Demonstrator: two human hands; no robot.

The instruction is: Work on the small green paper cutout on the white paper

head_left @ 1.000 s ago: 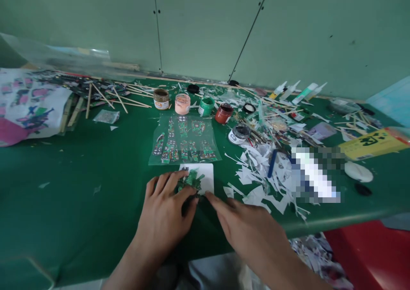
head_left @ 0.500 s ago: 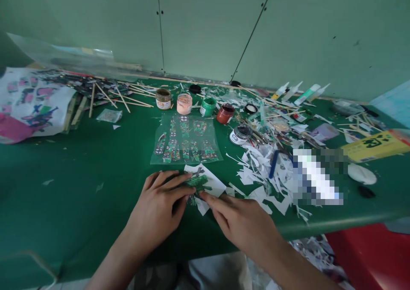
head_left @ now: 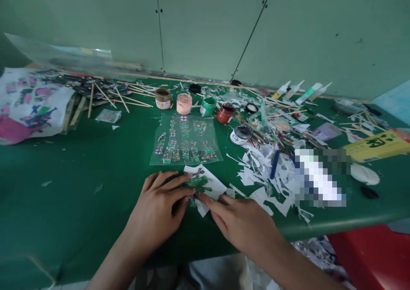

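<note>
Fingertips of both hands meet on a small green printed cutout (head_left: 197, 184) lying on a white paper card (head_left: 214, 184) near the front edge of the green table (head_left: 80, 174). The left hand (head_left: 156, 211) lies flat, its fingers slightly spread, pressing the cutout's left side. The right hand (head_left: 243, 226) has its fingers held close together, tips pressing the card's near corner just beside the cutout. Just behind the card lies a clear plastic sheet (head_left: 185, 140) carrying rows of similar printed pieces. Behind that sheet stand small paint jars (head_left: 184, 103). To the right of the card spreads a heap of white paper scraps (head_left: 262, 170).
</note>
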